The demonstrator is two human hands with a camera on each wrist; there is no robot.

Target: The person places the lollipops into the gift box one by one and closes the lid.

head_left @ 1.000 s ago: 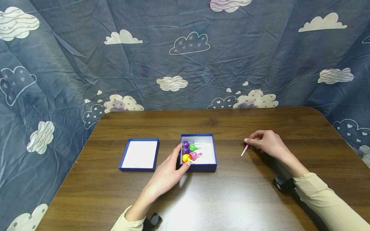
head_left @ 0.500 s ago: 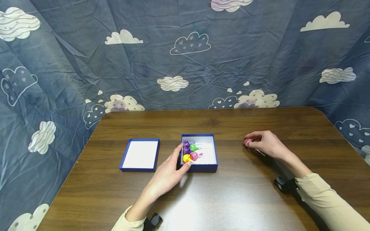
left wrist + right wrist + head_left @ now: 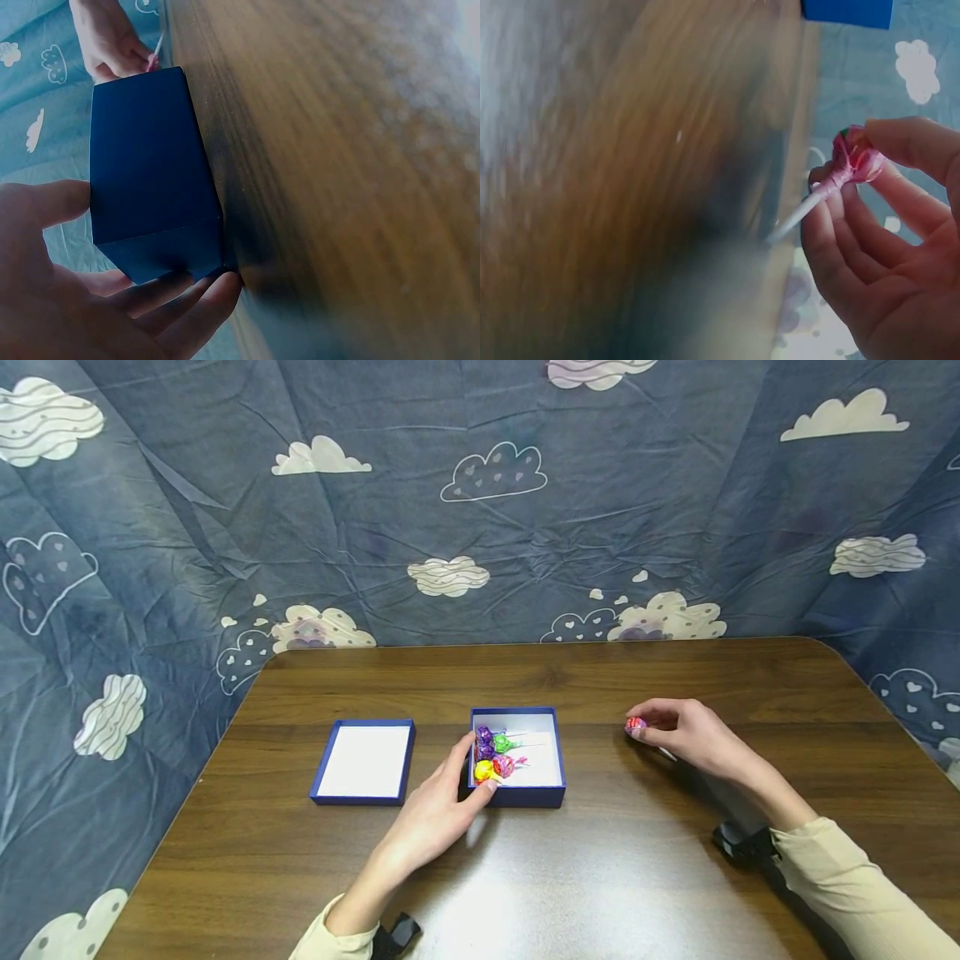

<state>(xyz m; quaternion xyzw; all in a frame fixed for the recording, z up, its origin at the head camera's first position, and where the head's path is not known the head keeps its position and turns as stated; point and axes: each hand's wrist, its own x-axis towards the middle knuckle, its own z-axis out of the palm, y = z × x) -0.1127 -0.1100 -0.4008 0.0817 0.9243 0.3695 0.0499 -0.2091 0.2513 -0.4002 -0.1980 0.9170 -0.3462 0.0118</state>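
Note:
A blue box (image 3: 525, 796) with a white inside stands near the middle of the table. My left hand (image 3: 431, 814) holds its near left corner, thumb at the front rim and fingers along the left side. Against the box's left wall lie purple lollipops (image 3: 484, 742), a green lollipop (image 3: 502, 743), a yellow lollipop (image 3: 485, 771) and a pink lollipop (image 3: 506, 765). To the right of the box, my right hand (image 3: 693, 735) pinches a red-and-pink lollipop (image 3: 856, 159) by its wrapped head. Its white stick (image 3: 793, 219) points back toward me.
Left of the box lies a blue-rimmed lid (image 3: 360, 760), white inside facing up. The wooden table (image 3: 570, 860) reaches back to a dark blue cloth (image 3: 495, 543) printed with clouds.
The lollipop in my right hand has turned: its stick pointed out to the left, and now the head is at the left. That hand moved slightly left. My left hand stayed put.

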